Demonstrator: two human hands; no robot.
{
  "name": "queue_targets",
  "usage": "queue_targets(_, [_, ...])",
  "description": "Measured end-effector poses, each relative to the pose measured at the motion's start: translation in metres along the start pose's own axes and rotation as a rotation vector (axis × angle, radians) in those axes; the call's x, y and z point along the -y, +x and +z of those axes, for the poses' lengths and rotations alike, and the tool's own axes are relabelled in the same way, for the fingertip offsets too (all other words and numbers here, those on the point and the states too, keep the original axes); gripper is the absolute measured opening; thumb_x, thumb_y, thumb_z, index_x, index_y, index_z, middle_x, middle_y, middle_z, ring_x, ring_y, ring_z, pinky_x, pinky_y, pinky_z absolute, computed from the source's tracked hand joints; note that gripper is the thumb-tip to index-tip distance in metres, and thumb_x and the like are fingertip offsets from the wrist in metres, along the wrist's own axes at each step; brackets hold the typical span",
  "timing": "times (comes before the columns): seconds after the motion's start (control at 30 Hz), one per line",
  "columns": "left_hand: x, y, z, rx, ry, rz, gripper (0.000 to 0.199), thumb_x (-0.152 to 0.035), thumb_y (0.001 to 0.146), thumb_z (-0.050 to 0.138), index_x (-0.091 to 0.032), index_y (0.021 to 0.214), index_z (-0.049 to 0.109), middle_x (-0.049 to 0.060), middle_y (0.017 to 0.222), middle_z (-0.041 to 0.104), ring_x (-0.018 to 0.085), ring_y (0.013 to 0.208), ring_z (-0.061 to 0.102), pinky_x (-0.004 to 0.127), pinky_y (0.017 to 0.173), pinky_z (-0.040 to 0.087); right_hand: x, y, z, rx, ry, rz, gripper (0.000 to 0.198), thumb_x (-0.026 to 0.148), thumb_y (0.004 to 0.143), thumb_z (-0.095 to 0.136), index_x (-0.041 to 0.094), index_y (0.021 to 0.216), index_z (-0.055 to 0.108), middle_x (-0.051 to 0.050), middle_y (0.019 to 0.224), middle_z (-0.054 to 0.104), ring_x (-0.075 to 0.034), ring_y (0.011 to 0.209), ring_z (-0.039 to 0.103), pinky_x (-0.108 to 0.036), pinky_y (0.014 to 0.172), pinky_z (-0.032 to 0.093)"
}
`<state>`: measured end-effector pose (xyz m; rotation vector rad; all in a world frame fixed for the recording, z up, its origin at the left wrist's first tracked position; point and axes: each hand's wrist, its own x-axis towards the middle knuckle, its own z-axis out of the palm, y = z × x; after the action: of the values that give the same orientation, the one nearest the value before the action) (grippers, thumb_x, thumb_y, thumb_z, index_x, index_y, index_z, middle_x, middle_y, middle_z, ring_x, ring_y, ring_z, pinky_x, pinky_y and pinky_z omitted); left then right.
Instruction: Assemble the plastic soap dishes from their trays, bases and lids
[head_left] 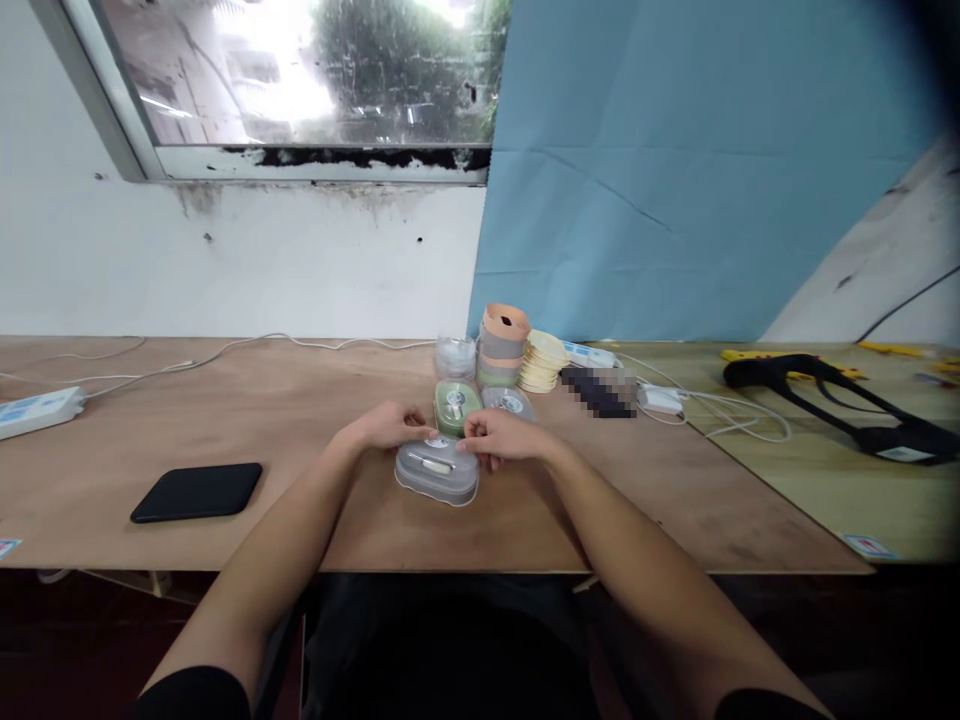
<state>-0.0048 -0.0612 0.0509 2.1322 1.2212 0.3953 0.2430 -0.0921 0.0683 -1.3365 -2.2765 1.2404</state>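
Observation:
A grey oval box with a clear lid (436, 475) sits on the table in front of me, with a pale slot and a round label on its top. My left hand (396, 426) is closed on its far left edge, thumb on the lid near the label. At the far right corner, my right hand (501, 437) pinches the lid's rim, its other fingers curled. Just beyond my hands lie a green lidded box (456, 406) and a second grey lidded box (510, 402), the latter partly hidden by my right hand.
Behind stand a stack of clear lids (456, 356), a stack of orange, grey and green tubs (504, 345) and a pile of cream pieces (543, 360). A black phone (196, 492) lies left. Power strips (41, 410), a white adapter (660, 399), cables and a black strap-like frame (817, 400) lie around.

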Motion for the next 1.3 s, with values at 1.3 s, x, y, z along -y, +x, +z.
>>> queue_targets(1.3, [-0.012, -0.007, 0.010, 0.090, 0.277, 0.197, 0.108, -0.047, 0.048, 0.079, -0.020, 0.143, 0.034, 0.012, 0.144, 0.041, 0.034, 0.129, 0.041, 0.037, 0.105, 0.033, -0.005, 0.013, 0.012, -0.031, -0.090, 0.041, 0.048, 0.063, 0.083, 0.048, 0.017, 0.092, 0.056, 0.002, 0.052, 0.060, -0.009, 0.034, 0.048, -0.018, 0.033, 0.032])
